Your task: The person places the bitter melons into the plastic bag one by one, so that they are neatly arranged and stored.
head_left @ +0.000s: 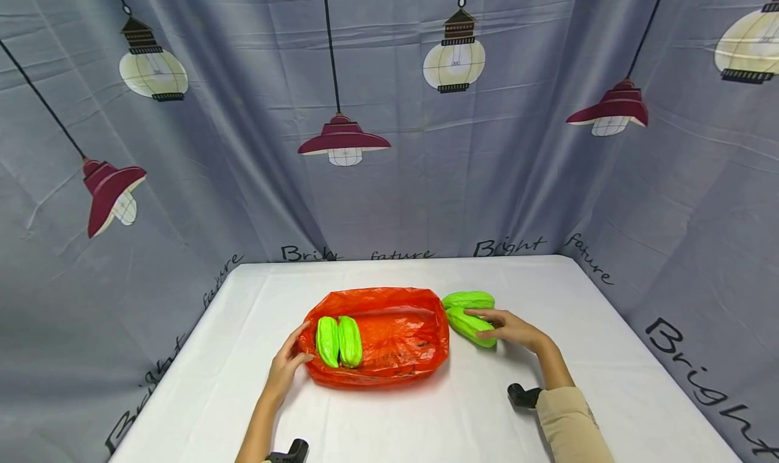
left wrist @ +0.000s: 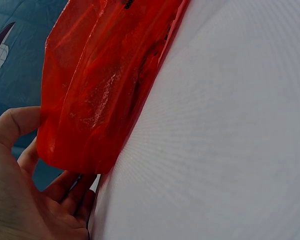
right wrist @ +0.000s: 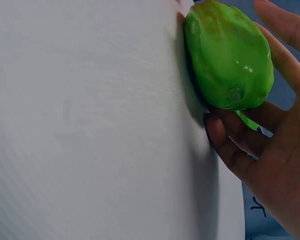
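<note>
A red plastic bag (head_left: pixel 398 375) lies spread open like a shallow tray on the white table. Inside its left part, two green ridged gourds (head_left: pixel 350 342) lie side by side. My left hand (head_left: pixel 285 361) holds the bag's left end, thumb and fingers curved around it. In the left wrist view the bag's glossy side (left wrist: pixel 90 110) fills the space by the fingers. Just right of the bag, my right hand (head_left: pixel 511 329) grips the nearer green gourd (head_left: pixel 465 322), its fingers around the sides. Another green gourd (head_left: pixel 468 299) lies directly behind that one.
The white table (head_left: pixel 389 422) extends around the bag on all sides. Behind it hangs a grey-blue curtain (head_left: pixel 389 199) printed with lamps and lettering. A black wrist mount (head_left: pixel 523 396) sticks out from the right wrist, and another (head_left: pixel 291 452) from the left.
</note>
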Available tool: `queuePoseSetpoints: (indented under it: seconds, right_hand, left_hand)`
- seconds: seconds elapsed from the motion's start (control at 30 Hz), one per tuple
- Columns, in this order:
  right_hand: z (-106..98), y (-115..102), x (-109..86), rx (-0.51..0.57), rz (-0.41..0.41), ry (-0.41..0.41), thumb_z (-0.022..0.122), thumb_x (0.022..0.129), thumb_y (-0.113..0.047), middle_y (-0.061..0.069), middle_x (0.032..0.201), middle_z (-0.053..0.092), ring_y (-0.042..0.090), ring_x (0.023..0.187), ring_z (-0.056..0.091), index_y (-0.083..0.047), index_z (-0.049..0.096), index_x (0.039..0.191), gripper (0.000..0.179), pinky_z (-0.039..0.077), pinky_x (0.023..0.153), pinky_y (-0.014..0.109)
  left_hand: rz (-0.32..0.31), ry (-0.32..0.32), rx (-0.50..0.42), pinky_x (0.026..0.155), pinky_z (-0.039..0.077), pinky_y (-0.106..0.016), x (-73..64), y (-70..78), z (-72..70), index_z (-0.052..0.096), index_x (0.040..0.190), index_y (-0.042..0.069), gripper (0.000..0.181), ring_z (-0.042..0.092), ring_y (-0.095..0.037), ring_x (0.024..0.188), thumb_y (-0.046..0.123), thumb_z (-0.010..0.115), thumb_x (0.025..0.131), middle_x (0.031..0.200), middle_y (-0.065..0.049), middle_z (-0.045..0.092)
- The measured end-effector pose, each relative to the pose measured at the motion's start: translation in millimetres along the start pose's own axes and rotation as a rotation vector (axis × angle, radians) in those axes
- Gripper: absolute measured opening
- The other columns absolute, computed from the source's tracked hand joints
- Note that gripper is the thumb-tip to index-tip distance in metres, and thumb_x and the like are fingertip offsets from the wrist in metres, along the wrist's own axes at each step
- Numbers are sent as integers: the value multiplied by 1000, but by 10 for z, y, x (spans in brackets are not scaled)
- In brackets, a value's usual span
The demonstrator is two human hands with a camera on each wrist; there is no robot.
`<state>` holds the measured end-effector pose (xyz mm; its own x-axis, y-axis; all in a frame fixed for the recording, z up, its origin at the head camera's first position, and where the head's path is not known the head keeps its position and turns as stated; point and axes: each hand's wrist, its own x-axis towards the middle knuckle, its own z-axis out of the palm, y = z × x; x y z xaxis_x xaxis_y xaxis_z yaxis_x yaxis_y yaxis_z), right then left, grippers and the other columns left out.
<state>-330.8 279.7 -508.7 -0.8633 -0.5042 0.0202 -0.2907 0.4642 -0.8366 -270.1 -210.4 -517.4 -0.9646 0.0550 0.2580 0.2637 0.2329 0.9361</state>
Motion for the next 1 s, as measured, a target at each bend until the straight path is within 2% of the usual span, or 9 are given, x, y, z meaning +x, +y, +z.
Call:
queuePoseSetpoints:
  seconds: [0.2,0.43,0.53,0.6,0.73,0.8,1.0]
  right_hand:
    - [58,4,-10,-34,6,36,67,83,-25,19,138,41,42,121,39,-12,46,137,59,30,95,59]
    - [111,6,-33,-41,-7,57,73,78,-22,20,130,49,37,115,46,-11,44,138,67,35,92,54]
    - [138,-119,-67,-39,-20,59,73,78,-15,22,124,52,36,109,48,-5,43,138,68,37,87,52]
    - [153,-136,-76,-44,-22,64,73,77,-14,21,120,55,32,103,49,-4,44,137,68,40,82,46]
    - [179,-106,-85,-63,-25,77,73,77,-12,21,117,56,32,98,50,-1,44,136,67,42,77,40]
    - [192,-82,-94,-60,-26,86,73,77,-12,21,120,55,32,101,50,-2,44,136,67,42,78,40]
    - [193,-318,-189,14,-16,142,76,75,-20,15,125,54,25,98,50,-15,46,138,69,43,77,33]
  left_hand:
    - [31,-13,-16,91,31,-11,7,-31,-6,41,137,0,59,43,-22,120,-4,58,81,135,-21,44]
    - [7,-9,-30,91,30,-10,2,-21,-6,41,137,2,60,38,-31,124,-4,57,80,136,-19,44]
    - [-14,-8,-25,91,29,-9,4,-9,-5,41,138,3,61,36,-31,125,-3,58,80,138,-17,43]
    - [-20,-7,-20,91,29,-9,1,-7,-5,41,138,3,61,36,-31,125,-3,58,80,138,-17,43]
    - [-13,-1,-19,91,29,-9,-9,-15,-4,42,138,3,61,37,-31,125,-3,58,79,137,-17,44]
    - [-10,3,-11,91,29,-9,-12,-16,-2,42,137,3,61,37,-30,125,-3,58,79,137,-18,43]
    - [-13,1,-6,91,29,-9,1,3,-6,42,137,3,60,36,-30,125,-3,57,80,138,-17,42]
